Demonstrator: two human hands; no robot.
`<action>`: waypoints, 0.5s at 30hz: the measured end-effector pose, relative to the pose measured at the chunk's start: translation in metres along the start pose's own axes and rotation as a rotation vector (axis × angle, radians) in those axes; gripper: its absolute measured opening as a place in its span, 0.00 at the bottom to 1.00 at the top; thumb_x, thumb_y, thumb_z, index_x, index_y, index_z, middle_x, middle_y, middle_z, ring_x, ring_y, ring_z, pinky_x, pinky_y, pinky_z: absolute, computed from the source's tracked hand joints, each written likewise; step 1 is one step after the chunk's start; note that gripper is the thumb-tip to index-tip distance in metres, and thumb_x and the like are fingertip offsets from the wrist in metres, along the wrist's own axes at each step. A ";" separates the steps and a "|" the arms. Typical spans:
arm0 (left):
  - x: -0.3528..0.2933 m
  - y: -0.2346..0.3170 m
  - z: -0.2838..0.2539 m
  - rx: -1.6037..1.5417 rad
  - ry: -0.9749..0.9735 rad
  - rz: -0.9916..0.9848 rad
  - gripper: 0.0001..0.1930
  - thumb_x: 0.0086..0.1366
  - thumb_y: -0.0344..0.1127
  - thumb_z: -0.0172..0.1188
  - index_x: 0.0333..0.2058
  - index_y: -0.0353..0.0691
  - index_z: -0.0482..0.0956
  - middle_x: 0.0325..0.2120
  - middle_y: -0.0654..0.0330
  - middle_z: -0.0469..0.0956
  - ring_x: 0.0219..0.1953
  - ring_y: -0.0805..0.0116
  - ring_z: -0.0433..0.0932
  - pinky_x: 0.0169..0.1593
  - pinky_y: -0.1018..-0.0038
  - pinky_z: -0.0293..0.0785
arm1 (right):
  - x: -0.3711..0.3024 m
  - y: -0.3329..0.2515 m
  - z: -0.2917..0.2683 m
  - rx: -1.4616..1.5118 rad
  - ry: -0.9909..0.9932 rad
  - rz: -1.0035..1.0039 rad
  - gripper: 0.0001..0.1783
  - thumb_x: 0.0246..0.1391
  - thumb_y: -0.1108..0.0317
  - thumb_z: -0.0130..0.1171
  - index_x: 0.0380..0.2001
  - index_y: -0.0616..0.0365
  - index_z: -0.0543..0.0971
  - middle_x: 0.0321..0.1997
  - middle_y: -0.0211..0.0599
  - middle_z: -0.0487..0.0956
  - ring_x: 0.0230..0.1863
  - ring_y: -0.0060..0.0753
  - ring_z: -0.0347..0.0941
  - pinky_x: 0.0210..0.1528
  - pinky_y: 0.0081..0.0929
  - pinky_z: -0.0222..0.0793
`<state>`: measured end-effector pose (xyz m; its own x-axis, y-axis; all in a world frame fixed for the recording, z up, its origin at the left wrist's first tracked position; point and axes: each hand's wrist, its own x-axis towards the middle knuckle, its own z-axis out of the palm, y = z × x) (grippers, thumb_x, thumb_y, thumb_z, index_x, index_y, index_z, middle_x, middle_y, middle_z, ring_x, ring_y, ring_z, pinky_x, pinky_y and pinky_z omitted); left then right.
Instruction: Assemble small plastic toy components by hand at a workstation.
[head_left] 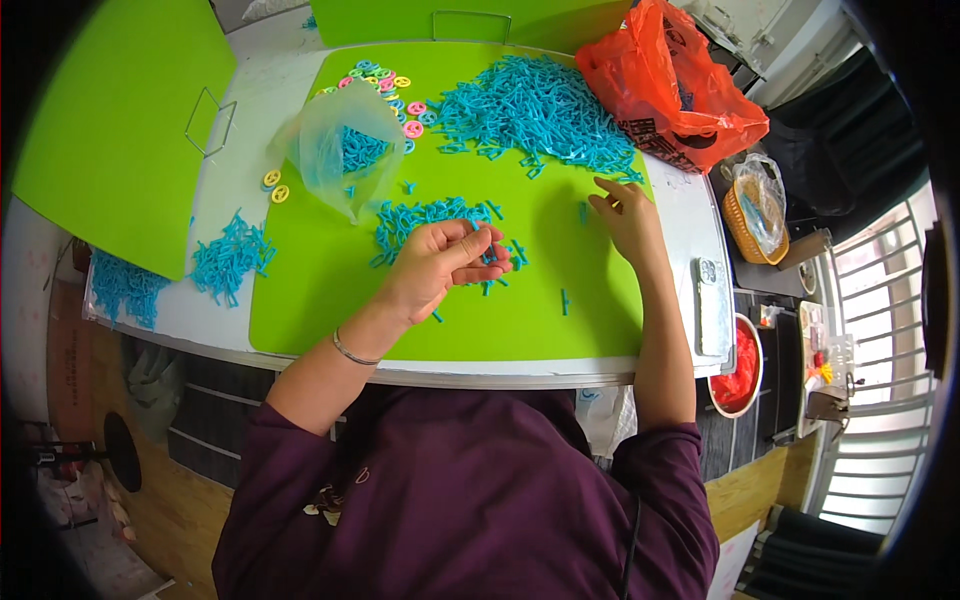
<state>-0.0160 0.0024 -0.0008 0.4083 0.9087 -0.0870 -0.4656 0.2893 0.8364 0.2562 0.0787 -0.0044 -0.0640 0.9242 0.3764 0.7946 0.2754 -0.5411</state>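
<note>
My left hand (430,265) is closed, thumb against fingers, with a small blue plastic piece (488,252) showing in its grip. It hovers over the near edge of a small heap of blue plastic pieces (420,218) on the green mat (330,300). To the right, my right hand (632,222) is raised over the mat with thumb and forefinger apart, and nothing shows between them. A faint, blurred blue piece (583,212) appears just left of its fingertips. One loose blue stick-shaped piece (565,302) lies nearer to me.
A large blue heap (540,110) spreads at the back, beside a red plastic bag (675,90). A clear bag (345,150) with blue pieces stands at left, before colourful rings (415,108). More pieces (232,258) lie left; a phone (710,305) rests at the right edge.
</note>
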 end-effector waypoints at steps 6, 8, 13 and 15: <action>0.000 0.003 0.002 -0.028 0.009 0.001 0.17 0.61 0.36 0.56 0.46 0.34 0.68 0.38 0.54 0.74 0.38 0.66 0.77 0.41 0.77 0.76 | 0.000 0.003 0.006 -0.048 -0.201 0.051 0.15 0.43 0.64 0.61 0.36 0.58 0.80 0.29 0.44 0.75 0.31 0.41 0.73 0.37 0.32 0.68; 0.000 0.006 0.003 -0.081 0.036 0.048 0.21 0.60 0.34 0.57 0.51 0.38 0.64 0.36 0.53 0.76 0.38 0.65 0.78 0.42 0.76 0.76 | -0.001 0.003 0.008 -0.018 -0.210 0.048 0.14 0.43 0.65 0.61 0.35 0.58 0.80 0.29 0.44 0.76 0.31 0.41 0.73 0.37 0.32 0.68; 0.000 0.019 -0.006 -0.080 0.042 0.097 0.20 0.60 0.34 0.57 0.50 0.40 0.64 0.38 0.55 0.75 0.36 0.66 0.78 0.40 0.78 0.76 | -0.005 -0.014 0.010 0.125 -0.312 0.060 0.11 0.45 0.67 0.60 0.33 0.60 0.80 0.28 0.39 0.78 0.27 0.29 0.73 0.33 0.25 0.68; -0.001 0.023 -0.009 -0.063 0.075 0.114 0.19 0.61 0.35 0.56 0.49 0.40 0.65 0.36 0.56 0.75 0.34 0.68 0.78 0.38 0.79 0.76 | -0.009 -0.017 0.015 0.166 -0.282 0.002 0.10 0.46 0.67 0.59 0.32 0.60 0.80 0.27 0.39 0.77 0.27 0.31 0.74 0.33 0.25 0.69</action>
<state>-0.0336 0.0109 0.0136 0.2910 0.9561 -0.0355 -0.5549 0.1989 0.8078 0.2344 0.0700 -0.0099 -0.2460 0.9552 0.1646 0.6869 0.2916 -0.6656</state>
